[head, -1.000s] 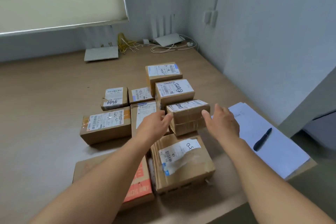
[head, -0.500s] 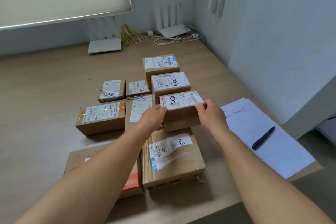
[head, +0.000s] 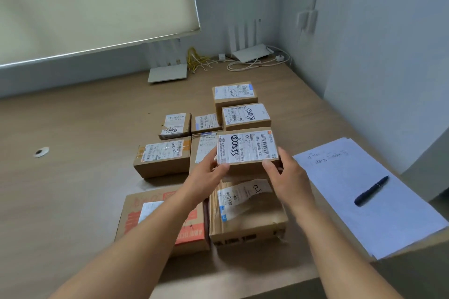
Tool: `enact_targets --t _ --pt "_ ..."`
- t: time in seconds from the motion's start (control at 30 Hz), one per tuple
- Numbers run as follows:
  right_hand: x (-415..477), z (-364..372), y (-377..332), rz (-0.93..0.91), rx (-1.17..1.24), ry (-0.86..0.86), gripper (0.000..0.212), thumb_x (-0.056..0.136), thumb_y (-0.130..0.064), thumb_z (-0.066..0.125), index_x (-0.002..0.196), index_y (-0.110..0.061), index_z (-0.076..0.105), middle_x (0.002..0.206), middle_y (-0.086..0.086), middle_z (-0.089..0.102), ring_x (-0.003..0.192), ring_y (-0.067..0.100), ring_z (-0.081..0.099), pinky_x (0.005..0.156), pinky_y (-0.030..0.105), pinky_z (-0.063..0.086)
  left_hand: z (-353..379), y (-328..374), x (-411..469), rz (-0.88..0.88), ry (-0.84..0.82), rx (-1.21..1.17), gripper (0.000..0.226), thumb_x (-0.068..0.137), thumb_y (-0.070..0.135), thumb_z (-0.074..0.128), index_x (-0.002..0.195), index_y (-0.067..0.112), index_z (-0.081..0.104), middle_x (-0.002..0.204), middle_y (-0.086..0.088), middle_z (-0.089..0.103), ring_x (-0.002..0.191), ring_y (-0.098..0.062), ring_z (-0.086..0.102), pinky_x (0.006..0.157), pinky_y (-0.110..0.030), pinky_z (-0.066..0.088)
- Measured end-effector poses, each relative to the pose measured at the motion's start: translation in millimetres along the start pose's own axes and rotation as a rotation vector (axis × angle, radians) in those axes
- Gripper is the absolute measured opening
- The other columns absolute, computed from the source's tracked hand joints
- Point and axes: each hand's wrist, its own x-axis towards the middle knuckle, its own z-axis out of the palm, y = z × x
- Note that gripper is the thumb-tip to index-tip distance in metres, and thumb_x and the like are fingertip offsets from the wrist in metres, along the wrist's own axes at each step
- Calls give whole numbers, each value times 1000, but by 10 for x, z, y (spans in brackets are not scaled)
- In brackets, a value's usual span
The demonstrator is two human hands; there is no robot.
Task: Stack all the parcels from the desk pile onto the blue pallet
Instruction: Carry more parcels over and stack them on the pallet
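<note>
My left hand (head: 206, 176) and right hand (head: 285, 178) grip the parcel (head: 247, 148) by its short ends, fingers (head: 222, 167) curled round them. Its long axis runs hand to hand, just over the counter (head: 85, 189) pile (head: 247, 216). No pallet in view.

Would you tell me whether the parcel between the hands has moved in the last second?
Yes: held by the left hand and right hand, the marked parcel has risen, now overlapping the front of the next parcel behind it.
</note>
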Motion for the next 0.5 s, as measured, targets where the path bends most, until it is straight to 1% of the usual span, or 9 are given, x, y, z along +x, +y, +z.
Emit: enact_targets --t 0.07,0.13,0.17,0.2,0.27,0.37,0.43,0.5 --pt "-82 42 -65 -39 19 29 43 94 -36 51 135 -23 48 127 -5 58 112 14 54 94 32 46 -73 -30 -98 16 22 -24 48 97 28 49 139 43 33 124 12 58 109 -5 56 97 -34 46" --pt "-168 93 -134 -54 64 42 42 92 -36 54 132 -25 50 125 -6 59 111 12 55 92 30 46 -148 -84 -188 21 48 -39 46 97 28 49 136 46 34 123 14 58 107 -2 56 92 -28 46" --pt "-205 122 -175 -58 91 41 40 92 -36 55 131 -26 51 123 -7 59 109 11 55 90 28 46 -191 -117 -232 22 65 -40 46 97 28 49 136 44 35 123 14 58 107 -2 56 89 -26 46" --pt "-235 159 -224 -65 109 34 39 91 -36 57 129 -27 52 122 -6 60 107 10 55 88 26 46 -240 -151 -273 25 85 -42 47 96 27 50 138 43 34 124 13 58 108 -3 56 89 -27 46" --pt "-281 255 -340 -98 100 10 41 91 -35 58 131 -26 52 122 -5 58 105 9 52 87 25 45 -362 -237 -349 20 125 -50 49 96 26 50 138 45 33 126 11 58 111 -6 55 94 -32 47" --pt "-352 447 -555 -137 52 -47 49 91 -35 57 137 -23 46 123 -6 53 104 3 44 88 20 38 -593 -395 -531 24 161 -65 50 96 26 49 140 44 32 129 12 56 114 -8 54 98 -35 46" --pt "-425 597 -713 -167 60 -81 51 91 -36 58 138 -23 45 126 -4 54 106 4 46 90 19 39 -780 -538 -683 27 197 -52 52 95 30 51 141 47 31 128 16 56 113 -4 55 97 -33 46" --pt "-518 771 -877 -198 62 -121 51 90 -36 59 137 -23 46 128 -1 55 113 10 51 94 24 42 -986 -705 -844 24 242 -47 54 94 31 54 139 51 32 125 18 58 110 -1 57 98 -34 46"
